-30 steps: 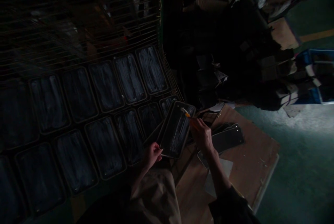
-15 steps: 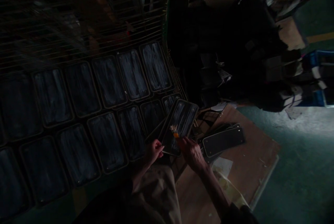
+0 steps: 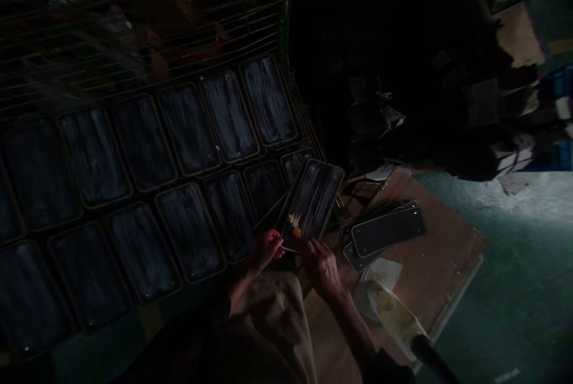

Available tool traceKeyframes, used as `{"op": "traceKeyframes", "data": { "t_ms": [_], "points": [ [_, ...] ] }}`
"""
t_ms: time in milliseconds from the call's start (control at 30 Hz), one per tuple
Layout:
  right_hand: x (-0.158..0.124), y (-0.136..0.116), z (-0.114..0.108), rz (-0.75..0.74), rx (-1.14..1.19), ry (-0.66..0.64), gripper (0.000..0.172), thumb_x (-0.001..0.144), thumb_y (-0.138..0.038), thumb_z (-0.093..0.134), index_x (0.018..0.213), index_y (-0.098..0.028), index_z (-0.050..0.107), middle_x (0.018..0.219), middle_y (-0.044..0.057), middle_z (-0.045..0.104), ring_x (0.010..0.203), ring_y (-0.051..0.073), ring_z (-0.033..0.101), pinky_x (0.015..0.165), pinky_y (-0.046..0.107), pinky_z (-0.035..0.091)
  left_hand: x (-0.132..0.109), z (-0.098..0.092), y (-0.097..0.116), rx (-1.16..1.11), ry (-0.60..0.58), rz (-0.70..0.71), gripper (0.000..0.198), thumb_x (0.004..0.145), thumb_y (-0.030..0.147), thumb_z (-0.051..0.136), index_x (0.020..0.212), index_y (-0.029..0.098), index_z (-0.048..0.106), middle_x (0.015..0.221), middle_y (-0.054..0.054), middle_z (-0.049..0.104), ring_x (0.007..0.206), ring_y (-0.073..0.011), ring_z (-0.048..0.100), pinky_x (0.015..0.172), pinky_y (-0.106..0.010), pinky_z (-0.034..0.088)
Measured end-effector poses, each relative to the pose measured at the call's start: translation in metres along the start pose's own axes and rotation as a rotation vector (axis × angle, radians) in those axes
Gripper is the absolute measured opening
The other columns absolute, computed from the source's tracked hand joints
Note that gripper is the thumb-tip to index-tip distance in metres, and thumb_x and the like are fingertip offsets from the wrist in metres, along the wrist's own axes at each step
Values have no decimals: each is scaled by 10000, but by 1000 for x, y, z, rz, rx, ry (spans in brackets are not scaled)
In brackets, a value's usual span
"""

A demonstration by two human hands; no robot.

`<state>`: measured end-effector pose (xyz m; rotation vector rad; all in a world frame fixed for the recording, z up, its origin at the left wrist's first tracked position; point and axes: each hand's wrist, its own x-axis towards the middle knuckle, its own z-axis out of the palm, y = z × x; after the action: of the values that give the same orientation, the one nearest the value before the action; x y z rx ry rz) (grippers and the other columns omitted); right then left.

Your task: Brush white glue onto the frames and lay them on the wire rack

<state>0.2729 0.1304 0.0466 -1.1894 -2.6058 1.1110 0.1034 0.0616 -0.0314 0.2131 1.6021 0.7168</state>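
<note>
My left hand (image 3: 267, 249) is closed on the lower left corner of a dark rectangular panel (image 3: 317, 193), which tilts up in front of me. Whitish streaks run along the panel's face. In my right hand (image 3: 321, 261) is a brush (image 3: 295, 227) with an orange handle and pale bristles; its bristles lie over the panel's lower part, and I cannot tell whether they touch. Another dark panel shows partly behind the held one. Many similar streaked panels, such as this panel (image 3: 191, 232), lie in rows to the left.
Several small dark plates (image 3: 388, 230) are stacked on a wooden board (image 3: 441, 252) at the right. A pale container (image 3: 388, 306) with a dark handle stands on the board near my right forearm. A wire rack (image 3: 215, 31) rises behind the rows. Dark stacked goods fill the back right.
The view has shifted slightly. The brush has moved a little down and left over the panel. More of the pale container and its dark handle shows. Both hands keep their hold.
</note>
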Motion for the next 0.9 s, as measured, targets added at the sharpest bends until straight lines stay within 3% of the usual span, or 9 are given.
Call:
{"op": "traceKeyframes", "data": {
  "t_ms": [133,233,467,600,733,900],
  "points": [
    [-32,-17,12,82,166,-20,314,927,-77,372,1150,-190,562,891,58,613,760,158,570,668,248,427,2,-1,-5,-46,-17,9,195,749,312,642,787,158,529,549,14,632,454,-129,628,417,-201,486],
    [-43,-15,12,166,342,0,308,932,-117,394,1167,-208,571,928,61,639,787,147,613,675,227,465,4,0,-8,-70,2,15,252,702,332,689,795,162,528,587,12,649,457,-135,636,421,-210,497],
    [-28,37,-13,355,562,11,254,925,-331,479,1050,-212,666,850,35,698,725,151,674,644,220,517,4,2,-6,-38,-5,-24,196,716,297,658,767,167,521,503,41,610,418,-117,611,420,-190,483],
    [-5,62,-37,332,434,211,255,922,-365,504,1043,-208,664,863,38,703,755,161,678,679,232,519,3,3,1,32,32,-10,157,714,255,654,759,172,528,464,50,588,400,-118,603,398,-177,463],
    [17,63,-58,203,211,393,227,937,-280,490,1100,-219,636,951,45,668,834,152,646,728,235,490,2,4,1,-12,31,20,215,684,282,692,737,175,513,493,52,590,392,-114,596,382,-180,467],
    [54,59,-75,91,36,444,287,945,-211,445,1193,-220,590,1055,66,625,879,162,608,767,257,469,5,5,-10,-39,27,60,260,689,347,699,758,173,518,507,46,599,396,-116,598,375,-183,474]
  ]
}}
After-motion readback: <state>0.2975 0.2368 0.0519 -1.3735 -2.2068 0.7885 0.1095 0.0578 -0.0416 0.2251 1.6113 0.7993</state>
